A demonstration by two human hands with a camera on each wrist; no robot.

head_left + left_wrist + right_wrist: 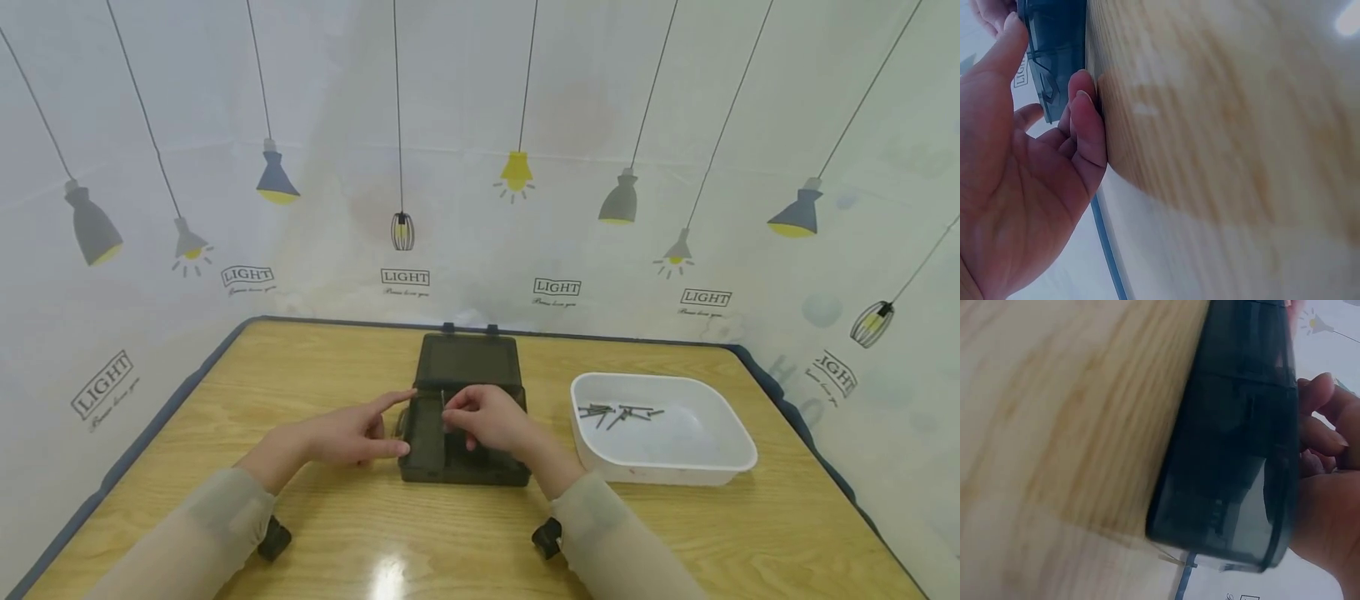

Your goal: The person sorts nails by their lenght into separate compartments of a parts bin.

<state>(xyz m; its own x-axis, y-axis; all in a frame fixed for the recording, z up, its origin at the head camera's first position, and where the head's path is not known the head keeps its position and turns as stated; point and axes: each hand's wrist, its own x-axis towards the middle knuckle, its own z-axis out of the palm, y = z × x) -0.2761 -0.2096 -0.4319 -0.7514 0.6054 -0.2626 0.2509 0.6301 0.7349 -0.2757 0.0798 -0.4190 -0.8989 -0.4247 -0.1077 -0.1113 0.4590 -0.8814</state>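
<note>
A dark, see-through plastic box point(423, 442) stands on the table with its lid point(468, 360) tipped back, away from me. My left hand point(337, 433) lies along its left side, index finger and thumb stretched apart against the edge. In the left wrist view, the other fingers point(1088, 128) bend loosely by the tabletop. Over the box's inside, my right hand point(487, 418) pinches a thin metal screw point(443, 398) upright between thumb and fingertips. The right wrist view shows the box wall point(1229, 444) with the right hand point(1329, 444) behind it; the screw is hidden there.
To the right stands a white tray point(675, 462) with several loose screws point(618, 413) on its left side. A pale curtain printed with lamps point(480, 208) surrounds the wooden table point(337, 350). Small black wrist devices point(275, 538) sit under both sleeves.
</note>
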